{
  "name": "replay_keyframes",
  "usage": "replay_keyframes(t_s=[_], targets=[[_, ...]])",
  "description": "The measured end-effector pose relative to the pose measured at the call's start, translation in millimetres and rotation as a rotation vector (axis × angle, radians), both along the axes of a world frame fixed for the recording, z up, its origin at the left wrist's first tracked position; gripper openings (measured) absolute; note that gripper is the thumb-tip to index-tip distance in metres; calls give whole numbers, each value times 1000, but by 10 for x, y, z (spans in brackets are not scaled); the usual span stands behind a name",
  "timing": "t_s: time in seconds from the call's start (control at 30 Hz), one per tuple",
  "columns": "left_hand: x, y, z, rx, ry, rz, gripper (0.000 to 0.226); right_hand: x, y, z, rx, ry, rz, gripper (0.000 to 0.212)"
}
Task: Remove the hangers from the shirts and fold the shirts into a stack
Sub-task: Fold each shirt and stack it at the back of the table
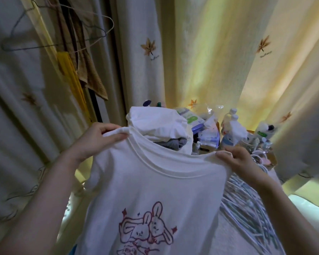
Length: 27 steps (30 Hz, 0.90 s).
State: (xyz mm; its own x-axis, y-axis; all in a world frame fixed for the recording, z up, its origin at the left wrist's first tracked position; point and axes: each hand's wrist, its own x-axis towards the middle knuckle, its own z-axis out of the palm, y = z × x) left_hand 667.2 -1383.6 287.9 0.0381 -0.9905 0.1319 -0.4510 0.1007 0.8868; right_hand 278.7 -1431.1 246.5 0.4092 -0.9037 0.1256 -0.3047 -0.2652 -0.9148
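The white shirt [155,188] with the red rabbit print hangs in the air in front of the person, front side towards the camera, held up by its two shoulders. The left hand [99,138] has its grip closed on a bunched fold at the left shoulder seam, thumb below and fingers curled over the top. The right hand [236,161] pinches the right shoulder edge in the same way. No hanger shows in the open neckline, so the shirt looks ready for folding.

Just beside it on the right lies a pile of hangers [247,208], white and thin, spreading under the right forearm. Behind the collar sits a white bundle [155,124] and a crowd of bottles [230,120] and packets. A leaf-patterned curtain [201,52] closes the background, and wire hangers [53,34] hang at upper left.

The risk I see is the lay-down. The shirt's lower half is out of view, and the surface below is mostly hidden — if the hem is lowered to the right it could catch on a hanger hook and drag the pile. The left grip holds a bunched fold, not a flat edge, so that shoulder may go down creased and the fold come out crooked.
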Motion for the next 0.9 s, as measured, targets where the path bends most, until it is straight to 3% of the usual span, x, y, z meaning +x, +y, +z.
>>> replay_keyframes(t_s=[0.07, 0.17, 0.2, 0.33, 0.47, 0.57, 0.7, 0.9], targets=[[8, -4, -21, 46, -13, -29, 21, -10, 44, 25, 47, 43, 29, 25], [-29, 10, -353, 164, -209, -31, 13, -59, 133, -197, 217, 431, 227, 15], [-64, 40, -508, 191, -246, 6, 13, -55, 182, -330, 264, 467, 208, 12], [-408, 197, -945, 231, -189, 149, 20, 142, 372, -782, 229, 317, -249, 17], [-963, 329, -1094, 275, -118, 115, 20, 823, 659, -796, 373, 93, -428, 27], [-1246, 485, -1112, 254, 5, -44, 19, 1257, 835, -751, 487, -46, -410, 27], [-1202, 648, -1163, 210, 91, -95, 19, 1339, 994, -728, 728, -387, -293, 16], [-1209, 852, -1269, 93, 97, -10, 15, 1278, 1103, -739, 711, -432, -301, 16]])
